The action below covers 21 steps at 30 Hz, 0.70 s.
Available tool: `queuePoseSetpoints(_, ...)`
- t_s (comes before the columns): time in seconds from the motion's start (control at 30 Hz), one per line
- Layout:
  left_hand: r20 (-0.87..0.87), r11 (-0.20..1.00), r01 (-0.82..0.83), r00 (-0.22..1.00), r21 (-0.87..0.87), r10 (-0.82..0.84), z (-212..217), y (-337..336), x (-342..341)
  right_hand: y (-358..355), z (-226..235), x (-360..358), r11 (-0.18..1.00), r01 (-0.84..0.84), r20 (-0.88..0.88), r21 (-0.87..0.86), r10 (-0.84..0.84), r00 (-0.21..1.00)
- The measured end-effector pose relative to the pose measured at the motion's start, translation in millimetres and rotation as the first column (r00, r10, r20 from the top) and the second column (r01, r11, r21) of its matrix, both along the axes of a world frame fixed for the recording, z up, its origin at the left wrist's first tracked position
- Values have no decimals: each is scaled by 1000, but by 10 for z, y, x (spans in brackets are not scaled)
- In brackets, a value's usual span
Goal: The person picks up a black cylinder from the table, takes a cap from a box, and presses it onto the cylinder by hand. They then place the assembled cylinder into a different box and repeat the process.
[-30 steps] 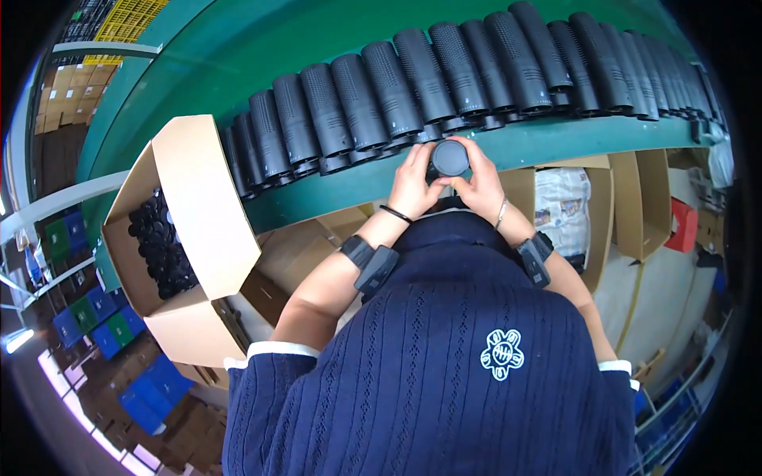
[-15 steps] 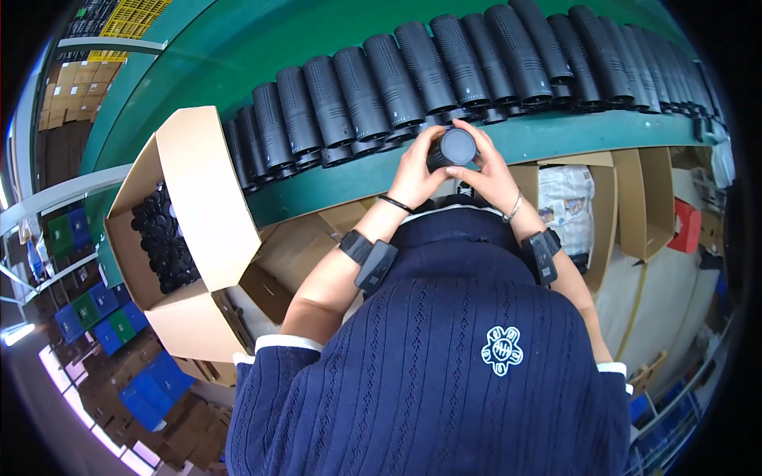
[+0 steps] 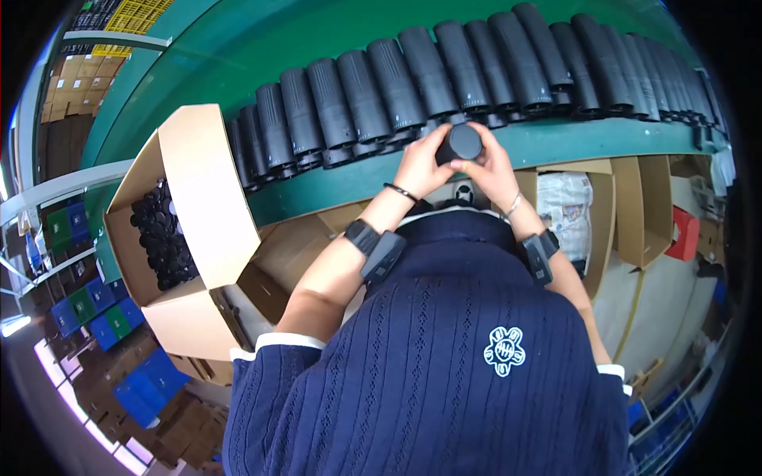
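Between my two hands is a black plastic cylinder [image 3: 464, 142], its round flat end facing up toward me. My left hand [image 3: 425, 164] curls round its left side. My right hand [image 3: 494, 168] grips the right side, with the thumb pressed near the lower rim. The far part of the cylinder is hidden behind its end and my fingers. Just beyond my hands, a long row of similar black cylinders [image 3: 367, 99] lies side by side on the green bench [image 3: 317, 184], ends toward me.
At the left, an open cardboard box [image 3: 208, 198] holds many black round discs [image 3: 165, 238]. To the right below the bench edge stand another box with a printed plastic bag [image 3: 565, 208], open cartons [image 3: 655, 206] and a red container [image 3: 684, 234].
The cylinder has shifted slightly up and right in my hands and tilted, so more of its dark side shows. Both hands stay closed round it.
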<state>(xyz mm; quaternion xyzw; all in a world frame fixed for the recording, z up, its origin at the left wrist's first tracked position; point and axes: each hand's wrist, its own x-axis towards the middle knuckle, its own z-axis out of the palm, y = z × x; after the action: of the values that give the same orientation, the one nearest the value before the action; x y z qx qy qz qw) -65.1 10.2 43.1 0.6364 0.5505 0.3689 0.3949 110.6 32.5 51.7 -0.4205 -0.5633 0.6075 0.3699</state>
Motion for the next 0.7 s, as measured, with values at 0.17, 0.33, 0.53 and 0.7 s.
queuePoseSetpoints(0.17, 318, 958, 266, 922, -110, -220, -2, -62, -203, -64, 223, 108, 985, -165, -8, -49, 165, 986)
queuePoseSetpoints(0.33, -15, 983, 66, 998, 170, -64, 58, -151, -49, -144, 24, 6, 996, -91, 13, -16, 91, 996)
queuePoseSetpoints(0.53, -123, 998, 9, 992, 69, 0, 159, -228, 1, -92, 48, 6, 979, -132, 81, 158, 120, 989)
queuePoseSetpoints(0.7, -142, 983, -33, 988, 182, 59, 52, -196, -24, -76, 113, -92, 987, -111, 84, 119, 102, 991)
